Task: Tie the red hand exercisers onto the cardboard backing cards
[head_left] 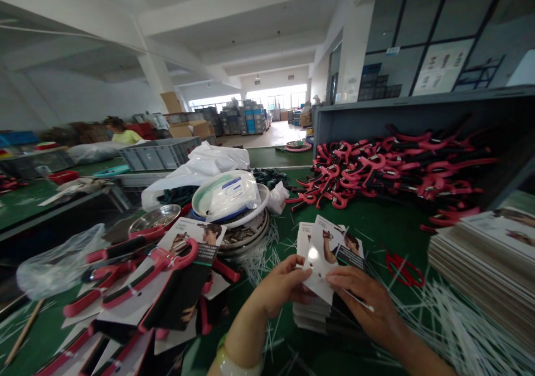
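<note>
My left hand [281,287] pinches the left edge of a printed backing card [321,248], its thumb beside the small punched holes. On the card's right side are the fingers of my right hand [368,298], closed on the card. A thin white cable tie [363,302] sticks out from under the right fingers. Below the held card stands a short stack of cards [310,316]. To the left, several pink-and-black spring hand grips [156,270] lie fastened on cards in an overlapping pile.
Loose hand grips [363,170] heap out of a grey crate [418,100]. At right are a tall card stack [480,253], scattered cable ties [463,320] and red-handled scissors [403,269]. Bowls [200,198] with a plastic bag stand behind. Across the aisle, a person [127,135] is at another table.
</note>
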The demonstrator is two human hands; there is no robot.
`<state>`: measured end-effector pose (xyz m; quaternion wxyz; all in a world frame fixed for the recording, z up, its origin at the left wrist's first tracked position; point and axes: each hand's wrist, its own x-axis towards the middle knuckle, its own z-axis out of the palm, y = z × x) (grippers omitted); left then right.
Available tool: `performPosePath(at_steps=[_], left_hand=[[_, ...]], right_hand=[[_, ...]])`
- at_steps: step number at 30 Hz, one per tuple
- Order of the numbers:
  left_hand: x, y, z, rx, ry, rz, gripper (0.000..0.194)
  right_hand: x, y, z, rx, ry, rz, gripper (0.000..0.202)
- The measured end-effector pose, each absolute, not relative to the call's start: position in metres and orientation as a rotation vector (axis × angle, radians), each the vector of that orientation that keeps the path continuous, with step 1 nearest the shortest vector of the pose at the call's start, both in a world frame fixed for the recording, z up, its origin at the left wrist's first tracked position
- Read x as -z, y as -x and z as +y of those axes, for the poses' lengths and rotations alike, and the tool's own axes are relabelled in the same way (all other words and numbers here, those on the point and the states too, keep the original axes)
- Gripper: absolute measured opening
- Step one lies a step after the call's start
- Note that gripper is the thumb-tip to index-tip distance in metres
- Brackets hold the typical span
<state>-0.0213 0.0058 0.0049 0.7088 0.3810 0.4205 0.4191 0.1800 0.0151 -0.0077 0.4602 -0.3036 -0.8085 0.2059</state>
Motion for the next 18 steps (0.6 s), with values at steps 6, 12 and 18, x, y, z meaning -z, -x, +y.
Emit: performPosePath(at_steps=[6,12,18], left_hand=[[-0.008,0.000,0.006,-1.078,-0.556,0.833,0.030],[0.003,-0.017,0.008,-1.163,-0.407,0.883,0.040],[0.005,-0.025,0.007,-1.203,-0.513,0.943,0.041]], right_hand=[[0.007,-0.178,0.016,-0.468,0.860,-1.835,0.011],[0.006,-0.175,0.009,-0.436,1.055,-1.707,0.012],[-0.005,-0.174,0.003,-0.725,1.331,-1.608,0.026]])
